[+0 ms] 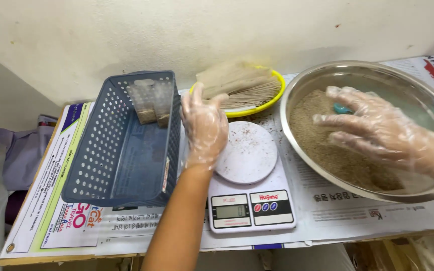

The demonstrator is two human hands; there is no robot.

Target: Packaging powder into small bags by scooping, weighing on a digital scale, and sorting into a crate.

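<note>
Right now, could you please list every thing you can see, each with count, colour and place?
basket: one, blue-grey, left on the newspaper
small packets: a few, clear, inside basket's far end
yellow bowl: one, by the wall, holding empty bags
kitchen scale: one, white, centre
steel bowl: one, silver, right
brown grain: inside steel bowl
scoop: one, teal, in the grain
newspaper: covering the table
left hand: gloved, beside the basket
right hand: gloved, over the grain

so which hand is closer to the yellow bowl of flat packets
Left. The left hand reaches up beside the yellow bowl, fingertips at its near rim. The right hand is off to the side, over the steel bowl of grain.
</note>
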